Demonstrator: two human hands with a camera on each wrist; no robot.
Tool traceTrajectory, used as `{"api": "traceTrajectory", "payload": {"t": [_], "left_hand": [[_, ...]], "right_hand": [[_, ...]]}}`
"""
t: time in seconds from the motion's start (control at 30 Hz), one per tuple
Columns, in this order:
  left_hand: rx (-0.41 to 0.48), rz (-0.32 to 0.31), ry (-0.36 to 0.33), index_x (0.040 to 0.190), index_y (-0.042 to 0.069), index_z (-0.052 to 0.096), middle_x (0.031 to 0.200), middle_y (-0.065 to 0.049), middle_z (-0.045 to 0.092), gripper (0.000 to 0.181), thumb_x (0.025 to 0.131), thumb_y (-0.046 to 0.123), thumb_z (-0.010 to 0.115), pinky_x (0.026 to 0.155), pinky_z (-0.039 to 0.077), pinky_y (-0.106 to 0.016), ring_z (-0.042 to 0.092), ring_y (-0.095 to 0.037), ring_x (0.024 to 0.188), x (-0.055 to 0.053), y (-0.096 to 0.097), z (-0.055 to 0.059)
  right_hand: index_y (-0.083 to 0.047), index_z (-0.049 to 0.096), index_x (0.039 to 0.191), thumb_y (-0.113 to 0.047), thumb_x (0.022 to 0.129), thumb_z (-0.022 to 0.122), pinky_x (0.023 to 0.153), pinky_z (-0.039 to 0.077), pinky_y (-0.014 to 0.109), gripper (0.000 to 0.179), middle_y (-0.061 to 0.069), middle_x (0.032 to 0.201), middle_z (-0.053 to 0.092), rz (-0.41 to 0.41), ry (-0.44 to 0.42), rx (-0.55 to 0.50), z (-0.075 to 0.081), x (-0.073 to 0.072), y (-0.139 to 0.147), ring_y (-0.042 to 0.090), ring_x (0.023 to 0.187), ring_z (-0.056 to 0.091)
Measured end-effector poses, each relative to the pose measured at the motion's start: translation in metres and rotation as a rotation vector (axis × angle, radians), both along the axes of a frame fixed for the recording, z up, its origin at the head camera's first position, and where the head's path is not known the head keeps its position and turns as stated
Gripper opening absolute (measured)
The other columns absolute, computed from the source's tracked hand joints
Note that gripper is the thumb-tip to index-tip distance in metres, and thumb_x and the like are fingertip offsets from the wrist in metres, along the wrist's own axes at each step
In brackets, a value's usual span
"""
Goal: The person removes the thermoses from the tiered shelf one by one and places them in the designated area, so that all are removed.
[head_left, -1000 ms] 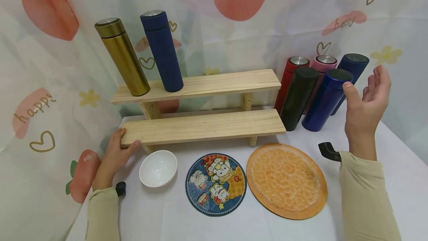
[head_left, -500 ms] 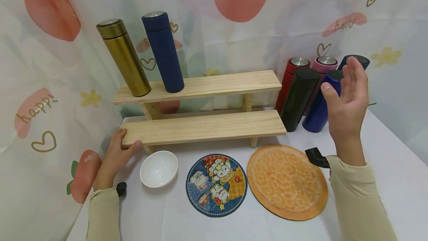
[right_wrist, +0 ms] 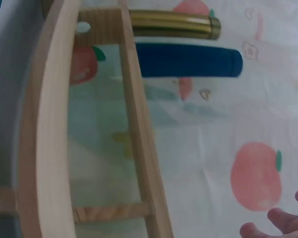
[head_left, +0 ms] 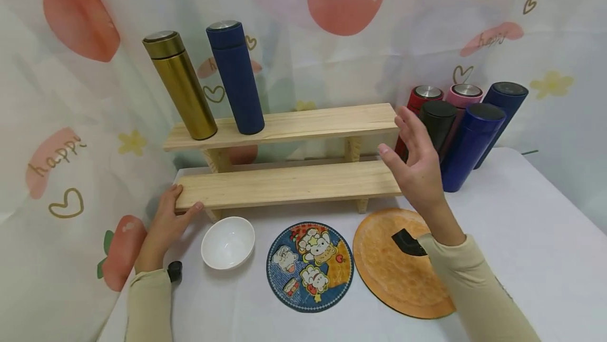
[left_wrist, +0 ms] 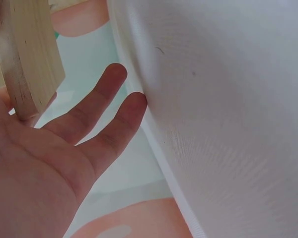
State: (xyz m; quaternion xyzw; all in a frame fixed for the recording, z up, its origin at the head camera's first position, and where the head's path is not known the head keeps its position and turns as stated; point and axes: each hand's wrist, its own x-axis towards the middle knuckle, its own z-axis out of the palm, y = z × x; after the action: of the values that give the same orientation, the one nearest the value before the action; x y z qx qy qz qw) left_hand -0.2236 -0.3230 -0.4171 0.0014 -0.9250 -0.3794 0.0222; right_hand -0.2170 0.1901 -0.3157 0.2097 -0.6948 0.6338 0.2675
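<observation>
My left hand grips the left end of the lower board of a two-tier wooden shelf; in the left wrist view the board's end sits by the thumb side, with two fingers extended. The right hand is raised before the shelf's right end, fingers spread and holding nothing. Behind it stand a red thermos, a black thermos, a pink thermos, a royal blue thermos and a navy thermos. A gold thermos and another navy thermos stand on the upper board.
A white bowl sits before the shelf's left part. Right of it lie a round cartoon-print mat and a larger orange-brown round mat, partly under my right forearm. A printed cloth hangs behind.
My right hand has moved left from beside the right-hand thermoses to the front of the shelf's right end. The left hand stays on the lower board. The head view shifts slightly.
</observation>
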Motion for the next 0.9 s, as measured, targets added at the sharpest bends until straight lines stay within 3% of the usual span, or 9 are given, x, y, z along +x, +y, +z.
{"api": "traceTrajectory", "payload": {"t": [0.37, 0.67, 0.9], "left_hand": [[0.010, 0.005, 0.010, 0.165, -0.012, 0.015, 0.172, -0.034, 0.007, 0.092, 0.106, 0.033, 0.069, 0.125, 0.014, -0.067, 0.010, -0.054, 0.157, 0.001, -0.001, 0.000], [0.009, 0.002, 0.023, 0.165, -0.012, 0.016, 0.172, -0.034, 0.008, 0.092, 0.105, 0.033, 0.070, 0.125, 0.015, -0.066, 0.011, -0.053, 0.158, -0.001, -0.001, -0.001], [0.001, 0.011, 0.018, 0.165, -0.011, 0.017, 0.172, -0.033, 0.007, 0.092, 0.105, 0.034, 0.070, 0.125, 0.014, -0.066, 0.011, -0.053, 0.158, 0.000, -0.002, -0.002]], "right_hand": [[-0.012, 0.031, 0.169, -0.018, 0.101, 0.068, 0.127, 0.021, 0.058, 0.077, 0.006, 0.173, 0.033, 0.109, -0.155, 0.261, -0.007, -0.028, -0.051, 0.026, 0.158, 0.031], [-0.014, 0.029, 0.170, -0.026, 0.103, 0.068, 0.127, 0.024, 0.049, 0.079, 0.004, 0.172, 0.032, 0.200, -0.178, 0.271, 0.005, -0.048, -0.081, 0.034, 0.158, 0.030], [-0.017, 0.029, 0.170, -0.035, 0.102, 0.069, 0.127, 0.024, 0.045, 0.081, 0.004, 0.173, 0.031, 0.242, -0.227, 0.241, 0.021, -0.062, -0.110, 0.028, 0.157, 0.034]]}}
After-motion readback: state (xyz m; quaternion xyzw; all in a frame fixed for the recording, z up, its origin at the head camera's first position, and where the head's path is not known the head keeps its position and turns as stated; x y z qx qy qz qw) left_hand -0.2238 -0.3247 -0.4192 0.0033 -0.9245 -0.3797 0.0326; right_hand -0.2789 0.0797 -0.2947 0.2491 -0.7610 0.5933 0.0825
